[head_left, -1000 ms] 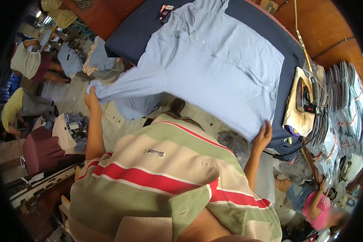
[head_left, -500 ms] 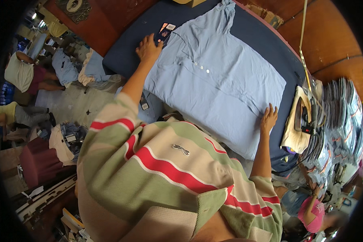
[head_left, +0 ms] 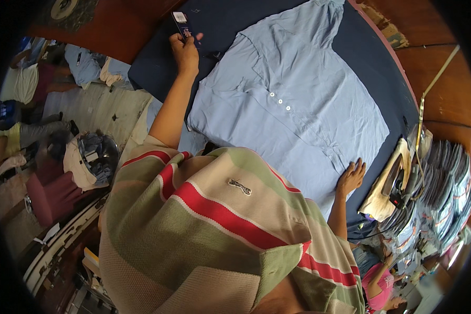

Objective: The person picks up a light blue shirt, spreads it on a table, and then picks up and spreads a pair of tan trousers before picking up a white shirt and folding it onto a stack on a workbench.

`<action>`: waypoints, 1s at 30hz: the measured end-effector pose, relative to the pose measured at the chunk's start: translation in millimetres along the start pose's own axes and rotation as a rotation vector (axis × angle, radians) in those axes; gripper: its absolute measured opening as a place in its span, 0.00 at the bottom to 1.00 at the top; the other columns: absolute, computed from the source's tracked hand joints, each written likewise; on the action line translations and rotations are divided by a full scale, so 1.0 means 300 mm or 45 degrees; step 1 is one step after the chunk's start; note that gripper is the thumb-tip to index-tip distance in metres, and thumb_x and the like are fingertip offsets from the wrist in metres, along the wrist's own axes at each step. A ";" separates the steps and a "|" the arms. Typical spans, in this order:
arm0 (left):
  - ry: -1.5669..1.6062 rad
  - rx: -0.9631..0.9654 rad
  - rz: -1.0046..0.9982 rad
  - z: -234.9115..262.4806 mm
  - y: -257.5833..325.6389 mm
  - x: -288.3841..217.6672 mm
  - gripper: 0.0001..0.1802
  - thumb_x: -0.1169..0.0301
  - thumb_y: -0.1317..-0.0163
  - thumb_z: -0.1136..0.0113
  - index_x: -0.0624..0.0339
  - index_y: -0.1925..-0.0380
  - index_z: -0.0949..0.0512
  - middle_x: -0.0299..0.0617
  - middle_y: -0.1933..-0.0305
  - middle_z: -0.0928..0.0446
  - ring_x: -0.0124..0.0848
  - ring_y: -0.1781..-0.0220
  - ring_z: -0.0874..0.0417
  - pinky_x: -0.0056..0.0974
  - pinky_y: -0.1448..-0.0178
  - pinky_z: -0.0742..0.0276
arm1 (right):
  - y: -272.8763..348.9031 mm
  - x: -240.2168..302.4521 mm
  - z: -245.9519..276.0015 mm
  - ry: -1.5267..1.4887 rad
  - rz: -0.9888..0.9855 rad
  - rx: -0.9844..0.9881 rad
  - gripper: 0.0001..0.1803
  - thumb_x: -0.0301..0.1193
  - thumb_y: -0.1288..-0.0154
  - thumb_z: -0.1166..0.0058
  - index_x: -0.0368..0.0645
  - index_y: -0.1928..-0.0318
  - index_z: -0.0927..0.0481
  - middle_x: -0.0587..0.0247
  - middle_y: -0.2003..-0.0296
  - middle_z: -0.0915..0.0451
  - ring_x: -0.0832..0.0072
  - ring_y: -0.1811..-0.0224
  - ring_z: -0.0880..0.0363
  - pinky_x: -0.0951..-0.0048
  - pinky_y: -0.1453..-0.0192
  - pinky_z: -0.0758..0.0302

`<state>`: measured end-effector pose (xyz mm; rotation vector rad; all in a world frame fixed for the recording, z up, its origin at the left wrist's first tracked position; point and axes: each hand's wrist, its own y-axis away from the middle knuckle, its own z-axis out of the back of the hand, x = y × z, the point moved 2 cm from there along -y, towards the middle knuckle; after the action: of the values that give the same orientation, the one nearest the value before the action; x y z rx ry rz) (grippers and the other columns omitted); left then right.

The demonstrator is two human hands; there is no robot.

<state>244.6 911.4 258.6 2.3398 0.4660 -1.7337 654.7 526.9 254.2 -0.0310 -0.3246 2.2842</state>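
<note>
A light blue shirt point(head_left: 293, 68) with white buttons lies spread over the dark blue padded table point(head_left: 214, 21). Beyond its left edge, my left hand point(head_left: 185, 55) grips a dark hang tag point(head_left: 182, 25) with a white label at its top. Part of the tag is covered by my fingers. My right hand point(head_left: 351, 178) lies flat on the shirt's lower right edge, fingers stretched out and holding nothing.
An iron point(head_left: 392, 180) rests on a cream cloth point(head_left: 377, 201) to the right, its cord rising past a pole point(head_left: 434, 78). Behind it stand stacks of bagged garments point(head_left: 450, 178). Other people are at far left and lower right.
My left hand has taken hold of the hang tag and lifted it left, away from the shirt. My right hand stays at the shirt's right edge. The whole view has shifted a little.
</note>
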 end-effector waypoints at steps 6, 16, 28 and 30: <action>0.002 -0.161 0.307 -0.032 0.052 -0.018 0.13 0.72 0.52 0.47 0.56 0.68 0.38 0.34 0.71 0.33 0.24 0.72 0.31 0.30 0.63 0.34 | -0.002 0.001 -0.003 -0.015 0.018 0.008 0.22 0.44 0.40 0.67 0.50 0.48 0.36 0.57 0.45 0.42 0.62 0.42 0.46 0.61 0.43 0.51; 0.629 0.299 0.462 -0.054 0.026 -0.067 0.11 0.75 0.48 0.56 0.57 0.62 0.36 0.39 0.65 0.30 0.30 0.62 0.29 0.35 0.61 0.33 | -0.011 -0.008 0.000 -0.082 0.019 -0.017 0.21 0.43 0.40 0.66 0.50 0.49 0.34 0.57 0.45 0.41 0.61 0.43 0.45 0.61 0.44 0.50; 0.640 0.179 0.928 -0.037 -0.036 0.043 0.23 0.50 0.41 0.73 0.57 0.59 0.39 0.47 0.59 0.33 0.38 0.65 0.30 0.48 0.60 0.35 | -0.007 -0.013 0.003 -0.066 0.022 -0.024 0.21 0.43 0.40 0.65 0.50 0.49 0.35 0.57 0.45 0.41 0.61 0.43 0.44 0.61 0.44 0.50; 0.880 0.170 1.027 -0.045 -0.029 0.068 0.31 0.44 0.43 0.76 0.61 0.57 0.40 0.53 0.59 0.34 0.41 0.68 0.30 0.50 0.62 0.35 | -0.007 -0.013 0.000 -0.059 0.034 -0.022 0.21 0.44 0.40 0.65 0.50 0.49 0.35 0.57 0.45 0.41 0.61 0.44 0.44 0.61 0.44 0.50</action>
<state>259.0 926.9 243.5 2.6157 -0.4842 -0.6023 658.8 525.2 254.5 0.0089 -0.3699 2.3115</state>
